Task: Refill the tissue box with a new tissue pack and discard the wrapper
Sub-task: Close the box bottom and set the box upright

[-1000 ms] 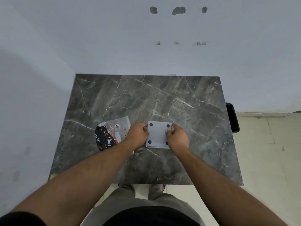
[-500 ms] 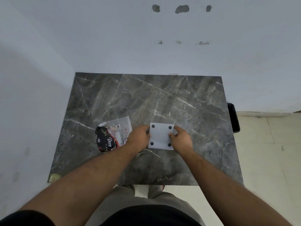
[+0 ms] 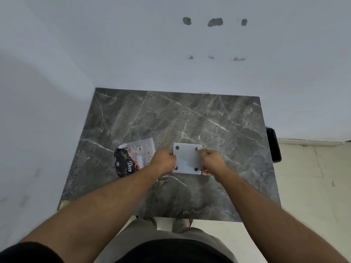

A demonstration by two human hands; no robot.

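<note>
We are working at the centre of the frame, where the tissue box is lying upside down on the dark marbled worktop. Its pale grey base plate, with four dark round feet at the corners, is facing up toward us.

The left hand is closing its grip on the left edge of the tissue box, fingers curled over the side and out of view. The right hand is pinching the right edge, with one fingertip reaching the upper right foot and others showing under the lower right corner. Both grips are pressed against the box rather than spread.

The wrapper, black with red print and a clear panel, is lying flat on the worktop just left of the left hand, partly covered by the wrist. We cannot tell whether it is touching the box. It looks empty, so we are judging that the new pack is already inside.

We are therefore judging the step in hand to be the seating of the base plate. The next move is calling for even pressure along both edges until the plate sits flush, then a turn of the box onto its feet.

The wrapper is not yet discarded. A dark bin is standing on the floor at the right edge of the worktop, and it appears the likely destination.
</note>
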